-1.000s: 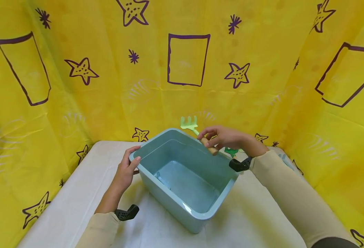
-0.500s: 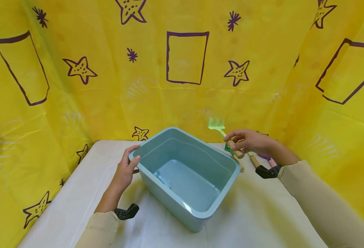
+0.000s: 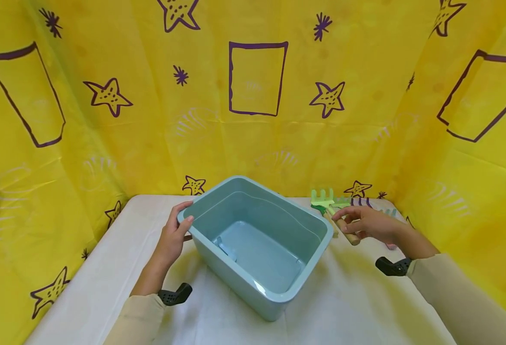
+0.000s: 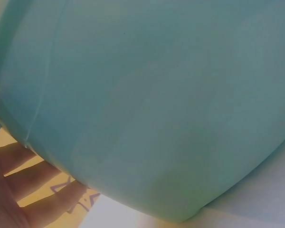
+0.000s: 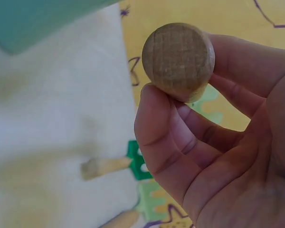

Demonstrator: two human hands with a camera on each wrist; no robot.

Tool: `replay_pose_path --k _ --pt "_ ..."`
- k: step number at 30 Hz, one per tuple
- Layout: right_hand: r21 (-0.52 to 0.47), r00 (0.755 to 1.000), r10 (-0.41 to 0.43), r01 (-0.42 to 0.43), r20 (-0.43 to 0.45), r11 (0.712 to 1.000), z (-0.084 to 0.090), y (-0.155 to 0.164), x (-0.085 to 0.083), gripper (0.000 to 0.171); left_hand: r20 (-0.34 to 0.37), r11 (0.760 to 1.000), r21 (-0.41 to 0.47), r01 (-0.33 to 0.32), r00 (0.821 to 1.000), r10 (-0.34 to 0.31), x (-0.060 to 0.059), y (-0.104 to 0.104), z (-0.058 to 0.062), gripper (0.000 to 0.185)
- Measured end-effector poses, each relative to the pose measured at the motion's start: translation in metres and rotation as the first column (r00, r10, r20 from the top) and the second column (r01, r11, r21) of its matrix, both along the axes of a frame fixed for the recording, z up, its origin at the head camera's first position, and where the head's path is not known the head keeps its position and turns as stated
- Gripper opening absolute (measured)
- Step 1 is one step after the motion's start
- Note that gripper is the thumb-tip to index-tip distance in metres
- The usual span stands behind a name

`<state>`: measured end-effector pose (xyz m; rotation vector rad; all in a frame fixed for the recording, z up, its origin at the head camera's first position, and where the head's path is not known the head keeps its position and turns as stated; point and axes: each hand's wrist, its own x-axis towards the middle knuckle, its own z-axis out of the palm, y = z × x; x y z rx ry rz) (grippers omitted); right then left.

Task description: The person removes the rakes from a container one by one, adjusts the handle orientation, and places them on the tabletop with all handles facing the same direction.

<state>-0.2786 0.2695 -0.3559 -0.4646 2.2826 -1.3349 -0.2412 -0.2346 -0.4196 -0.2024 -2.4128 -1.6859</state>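
Observation:
A light blue plastic bin (image 3: 240, 285) stands on the white table, with nothing inside it. My left hand (image 3: 184, 215) grips its rim at the near left corner; in the left wrist view the bin wall (image 4: 156, 104) fills the frame and my fingers (image 4: 19, 190) show at the lower left. Right of the bin, low over the table, my right hand (image 3: 347, 223) holds a light green toy rake (image 3: 322, 196) by its wooden handle (image 3: 351, 235). The right wrist view shows the round handle end (image 5: 179, 59) pinched between thumb and fingers (image 5: 156, 137).
More toy tools lie at the back right of the table (image 3: 356, 302): a dark green one (image 5: 137, 164) with a wooden handle, and purple and pink pieces (image 3: 358, 201). Yellow printed sheets wall in the back and both sides.
My right hand has carried the rake from over the bin's far rim to the right and down, beside the bin. The left hand and the bin have stayed put.

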Motion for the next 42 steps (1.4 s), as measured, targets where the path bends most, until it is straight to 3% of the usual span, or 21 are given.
replay_pose_path --k 9,21,28,31,35,42 --pt "-0.018 0.999 -0.019 0.019 0.042 1.000 -0.033 0.018 0.020 0.034 0.002 1.000 0.002 0.005 1.000 -0.005 0.000 -0.001 -0.001 0.047" --pt "-0.054 0.993 0.008 -0.001 0.121 0.999 -0.065 0.026 0.047 0.036 -0.002 1.000 0.009 0.011 1.000 -0.011 0.001 -0.001 0.000 0.048" --pt "-0.022 0.985 -0.038 0.042 0.168 0.999 -0.085 0.028 0.053 0.036 0.022 1.000 0.011 0.016 1.000 -0.017 0.020 0.011 0.030 0.047" --pt "0.002 0.986 -0.058 0.058 0.158 0.998 -0.094 0.028 0.055 0.035 0.025 1.000 0.010 0.017 1.000 -0.017 0.023 0.013 0.033 0.047" --pt "0.032 0.987 -0.077 0.073 0.138 0.997 -0.102 0.026 0.059 0.035 0.027 1.000 0.009 0.018 0.999 -0.018 0.021 0.012 0.030 0.048" --pt "0.108 0.988 -0.127 0.117 0.086 0.987 -0.106 0.017 0.060 0.041 0.017 1.000 0.012 0.007 1.000 -0.007 0.005 0.003 0.006 0.048"
